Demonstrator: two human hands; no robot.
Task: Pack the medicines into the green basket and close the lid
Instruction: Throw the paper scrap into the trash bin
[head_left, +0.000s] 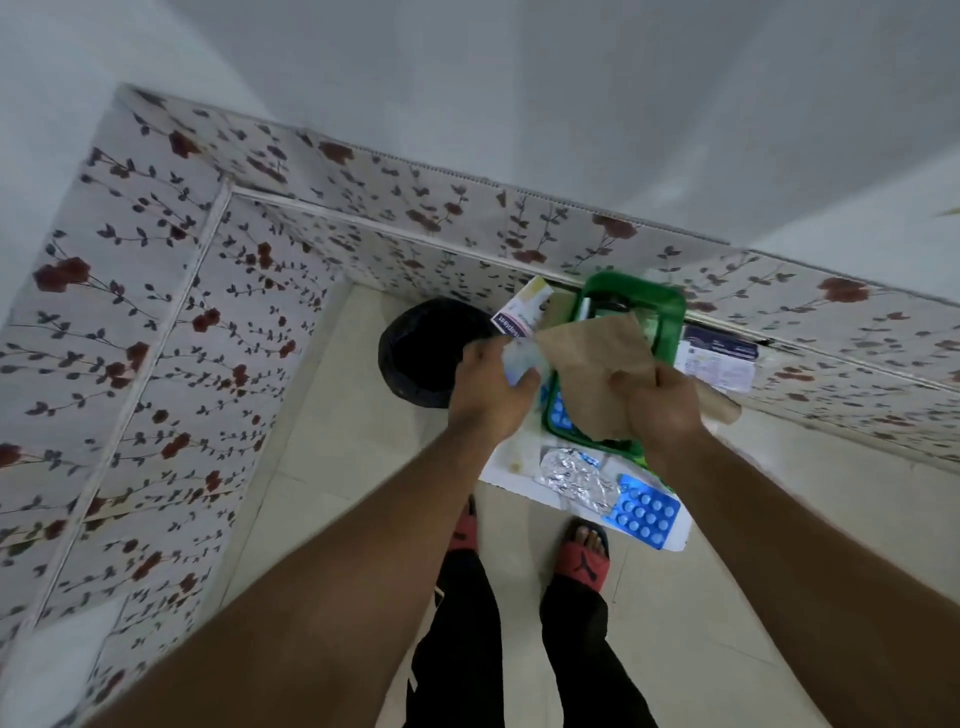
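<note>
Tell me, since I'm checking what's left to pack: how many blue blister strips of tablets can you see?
2. One blue blister strip lies on the white surface in front of the green basket. Another blue strip sits inside the basket, partly covered by the brown paper bag; more may be hidden.

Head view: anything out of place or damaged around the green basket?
Yes. A crumpled foil blister strip and a blue blister pack lie loose outside the green basket, near the white surface's front edge. The right hand holds a creased brown paper bag over the basket.
</note>
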